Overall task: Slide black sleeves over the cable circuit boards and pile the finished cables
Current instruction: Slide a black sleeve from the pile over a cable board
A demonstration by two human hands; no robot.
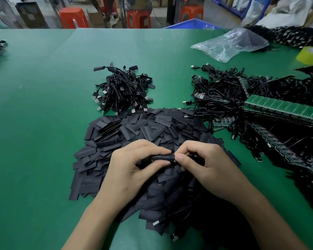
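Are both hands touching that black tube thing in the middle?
Touching. The head view shows the left hand pinching the black sleeve, and the right hand pinching its other end.

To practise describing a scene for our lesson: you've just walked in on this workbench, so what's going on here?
A person at a green table is fitting a black sleeve: the left hand pinches it and the right hand grips its other end, above a heap of loose sleeves. Behind the heap lies a pile of finished cables; to the right, a tangle of cables and green circuit boards waits.
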